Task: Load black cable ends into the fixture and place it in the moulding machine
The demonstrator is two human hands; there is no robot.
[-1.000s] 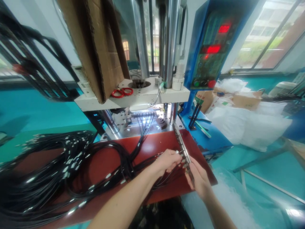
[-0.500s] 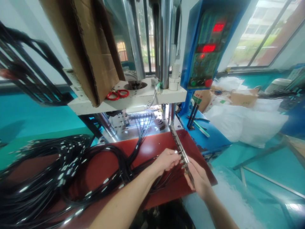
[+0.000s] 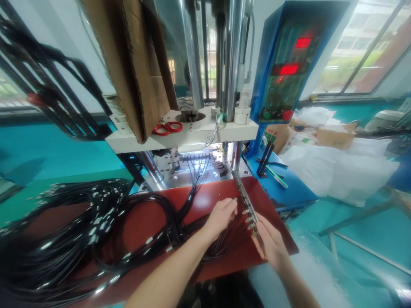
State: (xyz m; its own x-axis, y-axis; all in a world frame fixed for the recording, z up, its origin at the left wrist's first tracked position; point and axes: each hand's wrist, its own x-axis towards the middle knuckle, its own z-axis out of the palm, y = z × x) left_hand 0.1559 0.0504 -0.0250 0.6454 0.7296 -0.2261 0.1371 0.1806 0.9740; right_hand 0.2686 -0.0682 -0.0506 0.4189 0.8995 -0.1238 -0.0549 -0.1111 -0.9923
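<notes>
My right hand (image 3: 272, 239) grips the near end of a long narrow metal bar (image 3: 243, 191) with a row of slots. The bar slants away over the brown board (image 3: 212, 196), its far end by the press post. Several small connector ends stick out of the bar's left side near my fingers, with thin black cables trailing left. Left of the bar, my left hand (image 3: 223, 216) is closed in a pinch on a cable, whose small metallic connector (image 3: 236, 199) pokes out past the fingertips, apart from the bar.
A big bundle of black cables (image 3: 96, 214) covers the board's left side. Behind stands a press with a lit lower plate (image 3: 180, 173) holding another row of cables. Red-handled scissors (image 3: 168, 128) and a cardboard box (image 3: 138, 64) sit on its upper platen. A blue control box (image 3: 289, 68) stands right.
My left hand has drawn back a little to the left, away from the bar, with the connector in its fingers. The right hand still holds the bar. The view has shifted slightly.
</notes>
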